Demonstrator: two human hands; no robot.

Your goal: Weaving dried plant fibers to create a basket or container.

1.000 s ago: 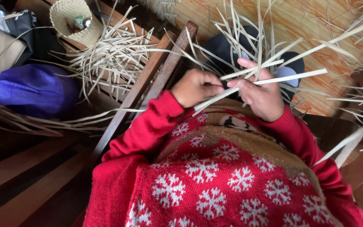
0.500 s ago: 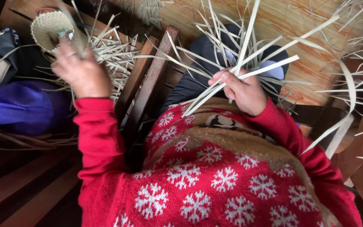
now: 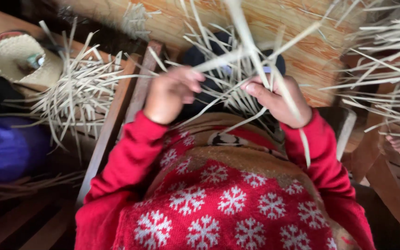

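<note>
Nearest, above the lap, the right hand (image 3: 281, 99) is clenched around a bundle of pale straw strips (image 3: 237, 55). The strips' long axes run up and away from the fist, fanning out toward the wooden floor (image 3: 311, 51). The left hand (image 3: 170, 95), just beside it, pinches one strip that slants toward the right hand. Farther left, a small woven basket (image 3: 17, 60) sits beside loose strips.

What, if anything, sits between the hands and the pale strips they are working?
Nothing visible does. The right hand already grips the bundle of strips, and the left hand touches one strip at its fingertips. The loose strip pile and small woven basket lie off to the left, apart from both hands.
</note>
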